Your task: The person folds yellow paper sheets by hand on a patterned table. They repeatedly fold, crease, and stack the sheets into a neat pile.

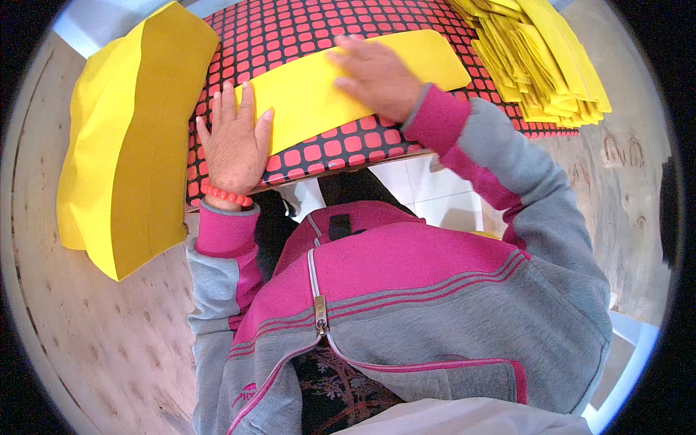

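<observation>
A long yellow fabric strip [319, 98] with rounded right corners lies flat on the red-and-black patterned cloth [341, 148]. My left hand [235, 141], with a red bead bracelet at its wrist, rests palm down over the strip's left end, fingers stretched out and spread. Toward the strip's right part, my right hand [380, 78] lies over the yellow fabric with its fingers extended, a little blurred by motion. Neither hand grips anything. The left end of the strip is partly hidden under my left hand.
On the left stands a tall pile of larger yellow fabric [138, 145], on a wooden board [109, 333]. A stack of folded yellow pieces [544, 65] lies at the far right, partly on the patterned cloth. White tiled floor [435, 185] shows below the table's near edge.
</observation>
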